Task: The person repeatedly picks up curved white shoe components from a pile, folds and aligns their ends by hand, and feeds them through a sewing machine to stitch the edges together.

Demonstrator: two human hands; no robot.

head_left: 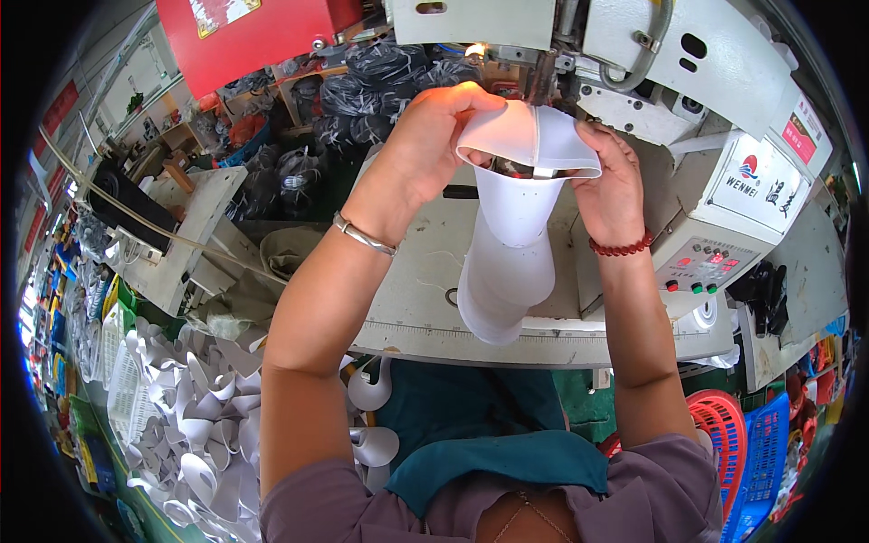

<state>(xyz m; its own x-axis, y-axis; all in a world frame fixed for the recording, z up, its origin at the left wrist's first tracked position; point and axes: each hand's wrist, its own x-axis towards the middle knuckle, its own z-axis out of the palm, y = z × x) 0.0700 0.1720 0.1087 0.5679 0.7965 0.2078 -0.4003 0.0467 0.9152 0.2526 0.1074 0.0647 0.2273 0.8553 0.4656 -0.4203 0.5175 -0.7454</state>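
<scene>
A white, curved piece, which looks like shoe uppers with a centre seam, hangs below the machine's metal working head. My left hand grips its upper left edge, thumb on top. On the opposite edge, my right hand pinches the material, with fingers partly behind it. The top part is spread between both hands, its seam facing up. A gap opens below this part, and a second rounded white section hangs lower, over the worktable. Whether the sections are joined cannot be made out.
A control box with lit display and buttons stands right of the worktable. Many white cut pieces lie heaped at lower left. Red and blue baskets stand at lower right. Black bagged bundles lie behind.
</scene>
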